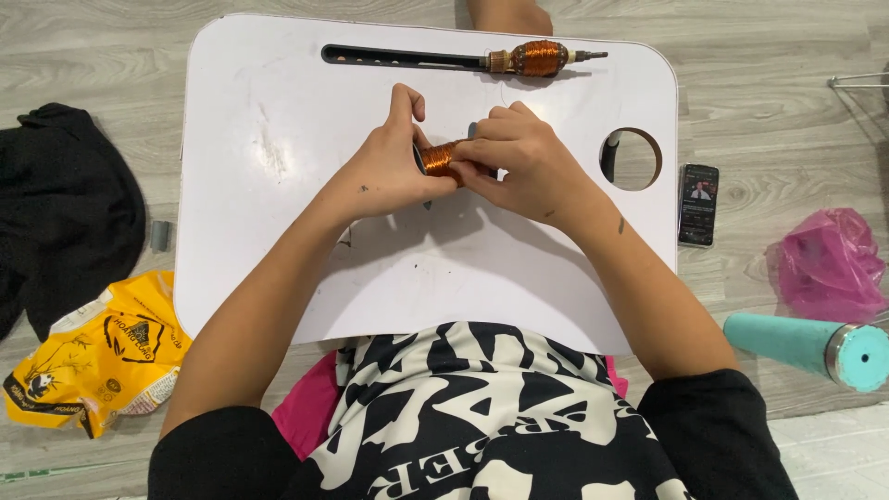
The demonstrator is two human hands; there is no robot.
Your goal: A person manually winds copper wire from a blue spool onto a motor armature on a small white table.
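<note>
Both my hands meet at the middle of a white lap tray (278, 259). Between them is a small part wound with copper wire (440, 157), lying sideways just above the tray. My left hand (394, 167) grips its left end, thumb raised. My right hand (523, 162) wraps over its right end, fingers curled on the winding. Most of the part is hidden by my fingers. A second copper-wound rotor on a shaft (539, 58) lies at the tray's far edge, beside a long dark slot (398, 58).
The tray has a round cup hole (634, 159) at right. On the wooden floor lie a phone (698, 204), a pink plastic bag (826, 264), a teal bottle (806, 344), a yellow bag (93, 366), black cloth (65, 213) and a small grey piece (160, 235).
</note>
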